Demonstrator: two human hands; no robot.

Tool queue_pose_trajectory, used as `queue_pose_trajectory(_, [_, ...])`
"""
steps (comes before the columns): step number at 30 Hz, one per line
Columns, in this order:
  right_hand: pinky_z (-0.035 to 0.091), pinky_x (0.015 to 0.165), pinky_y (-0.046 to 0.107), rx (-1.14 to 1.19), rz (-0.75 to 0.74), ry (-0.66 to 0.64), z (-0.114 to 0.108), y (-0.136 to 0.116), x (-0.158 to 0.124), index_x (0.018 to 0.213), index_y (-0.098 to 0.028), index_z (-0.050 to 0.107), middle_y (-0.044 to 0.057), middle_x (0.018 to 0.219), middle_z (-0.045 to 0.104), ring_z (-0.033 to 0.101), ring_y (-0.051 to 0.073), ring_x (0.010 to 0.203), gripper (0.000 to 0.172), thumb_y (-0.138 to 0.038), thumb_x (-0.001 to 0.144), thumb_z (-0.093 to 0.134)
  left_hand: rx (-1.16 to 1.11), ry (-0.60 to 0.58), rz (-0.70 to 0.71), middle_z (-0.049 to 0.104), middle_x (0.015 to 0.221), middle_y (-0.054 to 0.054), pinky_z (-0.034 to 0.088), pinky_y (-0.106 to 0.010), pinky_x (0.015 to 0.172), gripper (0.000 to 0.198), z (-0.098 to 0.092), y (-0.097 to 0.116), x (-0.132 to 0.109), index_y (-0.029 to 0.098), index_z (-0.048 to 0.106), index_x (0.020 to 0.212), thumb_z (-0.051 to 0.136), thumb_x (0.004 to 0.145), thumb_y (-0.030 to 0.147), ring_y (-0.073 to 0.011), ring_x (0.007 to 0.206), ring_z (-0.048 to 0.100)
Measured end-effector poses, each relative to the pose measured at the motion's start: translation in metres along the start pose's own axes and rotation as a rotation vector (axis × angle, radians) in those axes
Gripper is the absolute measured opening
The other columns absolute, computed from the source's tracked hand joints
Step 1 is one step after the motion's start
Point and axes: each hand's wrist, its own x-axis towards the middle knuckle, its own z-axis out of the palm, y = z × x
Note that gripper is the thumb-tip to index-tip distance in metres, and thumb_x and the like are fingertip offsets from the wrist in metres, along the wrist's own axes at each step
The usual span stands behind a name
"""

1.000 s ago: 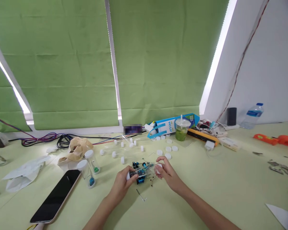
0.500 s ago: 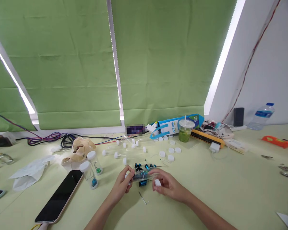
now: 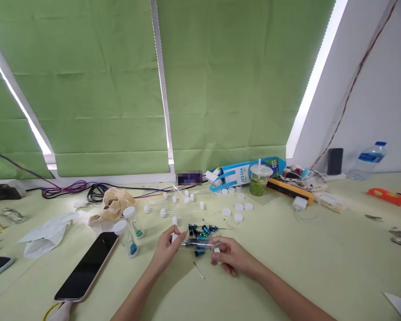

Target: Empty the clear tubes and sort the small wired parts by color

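In the head view, at lower centre, the left hand grips the left end of a clear tube, held level; the right hand holds a white cap just below its right end. Blue-and-black parts lie behind the tube, an L-shaped hex key nearer the bottom edge.

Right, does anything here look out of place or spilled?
The drink at the back looks out of place: it stands close to caps and a white adapter, where a knock could wet them. No spill shows.
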Motion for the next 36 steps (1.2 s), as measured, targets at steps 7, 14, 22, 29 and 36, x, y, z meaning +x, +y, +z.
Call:
queue_pose_trajectory(7, [0.029,0.027,0.015,-0.044,0.006,0.042,0.004,0.005,0.002,0.077,-0.015,0.056,0.001,0.071,0.064,0.044,0.003,0.033,0.035,-0.049,0.072,0.059,0.096,0.260,0.060,0.033,0.048,0.007,0.026,-0.018,0.044,0.030,-0.026,0.001,0.005,0.019,0.044,0.058,0.053,0.074,0.042,-0.0094,0.046,0.034])
queue_pose_trajectory(14, [0.018,0.027,0.014,-0.015,0.053,-0.078,-0.005,-0.006,-0.003,0.082,-0.015,0.055,0.001,0.064,0.066,0.030,0.001,0.027,0.032,-0.047,0.078,0.052,0.212,0.642,0.164,0.037,0.057,0.006,0.031,-0.020,0.046,0.024,-0.038,-0.001,0.007,0.019,0.054,0.083,0.049,0.081,0.042,-0.0104,0.050,0.036])
queue_pose_trajectory(22, [0.023,0.037,0.015,-0.005,-0.099,-0.004,-0.036,-0.024,-0.009,0.086,-0.017,0.053,0.004,0.073,0.067,0.031,0.002,0.039,0.028,-0.042,0.077,0.060,0.288,0.544,0.289,0.043,0.119,-0.011,0.052,-0.028,0.062,0.032,-0.033,-0.025,0.023,0.021,0.054,0.112,0.045,0.085,0.035,-0.0109,0.068,0.058])
queue_pose_trajectory(29, [0.047,0.087,0.036,-0.089,-0.328,0.643,-0.068,0.017,0.016,0.123,-0.026,0.045,0.010,0.137,0.038,0.052,0.023,0.110,0.059,-0.047,0.071,0.062,0.260,0.395,0.339,-0.015,0.148,-0.005,0.048,-0.039,0.088,0.060,-0.035,-0.041,0.031,0.034,0.020,0.138,0.046,0.084,0.024,-0.0249,0.116,0.048])
queue_pose_trajectory(36, [0.033,0.102,0.046,-0.572,-0.312,0.654,-0.068,0.028,0.016,0.109,-0.020,0.058,0.012,0.141,0.031,0.035,0.028,0.126,0.042,-0.048,0.078,0.052,0.478,0.487,0.532,0.013,0.148,-0.009,0.041,-0.042,0.095,0.047,-0.030,-0.025,0.023,0.026,0.038,0.129,0.047,0.084,0.020,-0.0262,0.125,0.038])
